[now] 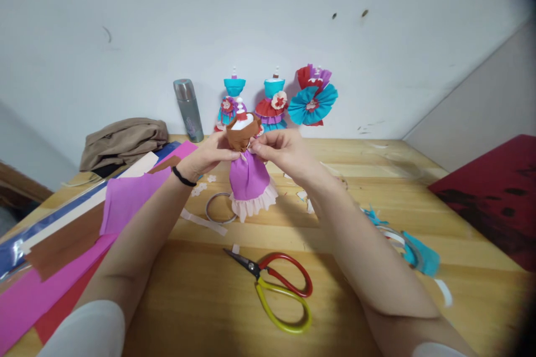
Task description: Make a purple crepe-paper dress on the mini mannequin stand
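A small dress-form doll (250, 178) stands upright on the table, in a brown paper top, a purple skirt and a pale ruffled hem. My left hand (208, 153) is closed on its left side, with the thumb at the waist. My right hand (278, 148) pinches at the waist from the right, where a bit of pale strip shows; exactly what lies between the fingertips is too small to tell. A roll of tape (208, 209) lies beside the hem. Nearer to me are scissors (253, 269) with one red and one yellow handle.
Three finished-looking paper dress forms, one with a big blue rosette (326, 106), stand against the wall. A flask (190, 114) and brown cloth (125, 142) are at back left. Coloured paper sheets (136, 201) cover the left. Blue scraps (429, 256) and tape rolls lie right.
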Tool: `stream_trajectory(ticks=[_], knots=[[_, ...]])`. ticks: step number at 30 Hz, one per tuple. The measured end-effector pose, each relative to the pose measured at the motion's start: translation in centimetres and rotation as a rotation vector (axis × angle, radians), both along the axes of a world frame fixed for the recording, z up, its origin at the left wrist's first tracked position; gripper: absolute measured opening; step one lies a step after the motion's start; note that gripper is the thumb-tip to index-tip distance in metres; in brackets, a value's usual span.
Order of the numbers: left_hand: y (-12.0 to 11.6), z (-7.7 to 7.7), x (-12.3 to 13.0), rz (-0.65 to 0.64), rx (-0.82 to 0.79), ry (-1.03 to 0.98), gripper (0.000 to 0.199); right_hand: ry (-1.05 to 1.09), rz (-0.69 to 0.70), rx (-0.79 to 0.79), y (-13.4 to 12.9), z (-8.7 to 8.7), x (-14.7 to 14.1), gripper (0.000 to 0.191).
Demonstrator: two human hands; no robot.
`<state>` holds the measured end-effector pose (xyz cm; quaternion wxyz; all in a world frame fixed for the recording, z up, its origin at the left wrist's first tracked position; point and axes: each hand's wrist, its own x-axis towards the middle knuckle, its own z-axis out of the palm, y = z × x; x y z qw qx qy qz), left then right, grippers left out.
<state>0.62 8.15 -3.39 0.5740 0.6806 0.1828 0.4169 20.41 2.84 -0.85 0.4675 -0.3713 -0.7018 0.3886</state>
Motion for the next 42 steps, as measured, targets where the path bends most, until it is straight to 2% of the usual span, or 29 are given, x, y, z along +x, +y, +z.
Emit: stream_trajectory(ticks=[4, 12, 18, 21, 27, 34, 42], knots=[[0.0, 0.0, 0.0, 0.010, 0.000, 0.002, 0.054, -0.016, 0.002, -0.014, -0.1, 0.1, 0.1, 0.029], [-0.1, 0.1, 0.0, -0.032, 0.021, -0.024, 0.049, 0.023, 0.120, -0.004, -0.6, 0.9, 0.5, 0.016], [-0.6, 0.5, 0.1, -0.025, 0.019, -0.004, 0.047, -0.094, 0.105, -0.019, -1.3, 1.2, 0.8, 0.023], [-0.8, 0.6, 0.1, 0.009, 0.034, -0.017, 0.047, -0.186, 0.053, 0.047, -1.7, 1.1, 0.4, 0.025], [-0.6, 0.5, 0.2, 0.023, 0.052, -0.016, 0.047, -0.370, -0.182, 0.230, -2.2, 0.9, -0.7, 0.028], [-0.2, 0.1, 0.2, -0.002, 0.067, 0.004, 0.049, -0.392, -0.265, 0.212, -1.9, 0.9, -1.0, 0.014], [-0.2, 0.3, 0.3, -0.001, 0.060, 0.010, 0.052, -0.360, -0.260, 0.172, -1.5, 0.9, -0.9, 0.017]])
